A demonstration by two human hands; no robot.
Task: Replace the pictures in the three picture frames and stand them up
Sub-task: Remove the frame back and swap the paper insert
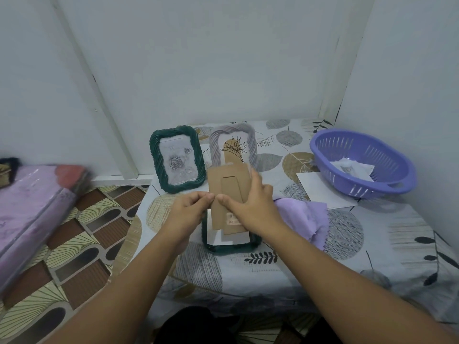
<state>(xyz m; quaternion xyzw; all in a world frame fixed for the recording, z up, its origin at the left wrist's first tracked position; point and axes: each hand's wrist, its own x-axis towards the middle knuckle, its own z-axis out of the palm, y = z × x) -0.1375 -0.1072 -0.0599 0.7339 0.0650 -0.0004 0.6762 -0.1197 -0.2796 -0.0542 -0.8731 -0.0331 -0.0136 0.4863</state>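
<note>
A dark green frame (177, 158) with a grey rose picture stands upright at the table's back left. Beside it stands a grey frame (233, 145) with a plant drawing. A second dark green frame (231, 245) lies face down under my hands. Above it I hold a brown cardboard backing board (229, 186) with a cut-out stand flap. My right hand (250, 204) grips its right edge, thumb on the front. My left hand (190, 208) pinches its left edge with curled fingers. White paper shows inside the lying frame.
A purple plastic basket (362, 162) with paper pictures inside sits at the back right, partly on a white sheet (320, 187). A lilac cloth (301, 217) lies right of my hands. A wrapped pink bundle (32, 207) lies on the floor at left. Walls enclose the table's back and right.
</note>
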